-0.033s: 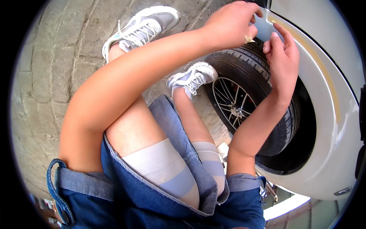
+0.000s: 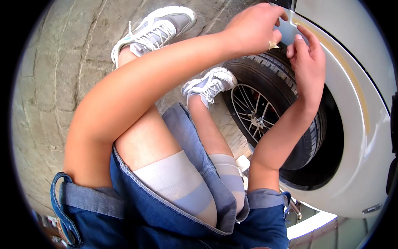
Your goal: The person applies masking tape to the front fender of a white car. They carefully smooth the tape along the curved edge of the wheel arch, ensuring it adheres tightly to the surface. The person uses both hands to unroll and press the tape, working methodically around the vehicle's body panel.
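A strip of yellowish masking tape (image 2: 352,75) runs along the rim of the wheel arch on a pale car body (image 2: 348,199). My right hand (image 2: 307,62) is at the strip's upper end, its index fingertip stretched against the panel edge. The thumb stands apart from that finger and the others are curled. To the left, my left hand (image 2: 253,29) reaches over with bent fingers near the same edge. A small crumpled scrap of tape (image 2: 273,45) sticks out beneath its thumb; how the curled fingers hold it is partly hidden.
Below my hands is a black tire (image 2: 286,74) with a spoked rim (image 2: 257,121), turned outward from the arch. My two gray-and-white sneakers (image 2: 159,31) rest on stone paving (image 2: 54,95). A door handle-like piece (image 2: 372,208) is on the lower right bodywork.
My left hand and the tape scrap have shifted very slightly downward. My right hand stays nearly in place at the strip's end.
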Demonstrator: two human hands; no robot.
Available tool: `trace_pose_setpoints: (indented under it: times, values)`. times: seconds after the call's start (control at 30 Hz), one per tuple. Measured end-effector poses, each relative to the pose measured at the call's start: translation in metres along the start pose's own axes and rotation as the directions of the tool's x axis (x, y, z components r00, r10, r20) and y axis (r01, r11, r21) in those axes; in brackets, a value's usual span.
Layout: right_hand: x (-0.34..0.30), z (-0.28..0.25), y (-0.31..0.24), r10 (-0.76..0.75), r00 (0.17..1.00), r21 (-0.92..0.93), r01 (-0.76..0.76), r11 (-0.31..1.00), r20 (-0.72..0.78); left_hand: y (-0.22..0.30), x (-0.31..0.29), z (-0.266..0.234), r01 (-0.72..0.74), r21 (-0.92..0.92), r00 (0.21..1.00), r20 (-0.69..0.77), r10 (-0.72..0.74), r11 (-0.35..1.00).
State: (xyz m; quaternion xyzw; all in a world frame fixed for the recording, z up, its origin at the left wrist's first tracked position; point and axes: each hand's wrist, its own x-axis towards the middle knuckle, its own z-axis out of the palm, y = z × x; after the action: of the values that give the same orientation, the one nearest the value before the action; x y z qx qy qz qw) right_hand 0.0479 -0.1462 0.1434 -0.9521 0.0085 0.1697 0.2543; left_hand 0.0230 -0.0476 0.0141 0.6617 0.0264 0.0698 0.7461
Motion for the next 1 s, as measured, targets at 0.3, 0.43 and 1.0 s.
trace_pose_setpoints:
  times: [0.3,0.43,1.0]
  values:
    - [0.022,0.004,0.005,-0.088,0.996,-0.351,0.094,0.932,0.032,-0.038,0.014,0.038,0.002,-0.186,0.993,-0.115,-0.024,0.983]
    - [0.019,-0.001,0.008,-0.105,0.994,-0.408,0.089,0.909,-0.017,-0.028,0.021,0.031,-0.051,-0.346,0.989,-0.149,-0.001,0.937]
    - [0.003,0.004,-0.004,-0.113,0.994,-0.347,0.11,0.932,0.01,-0.032,0.032,0.016,0.374,-0.764,0.925,0.346,-0.155,0.525]
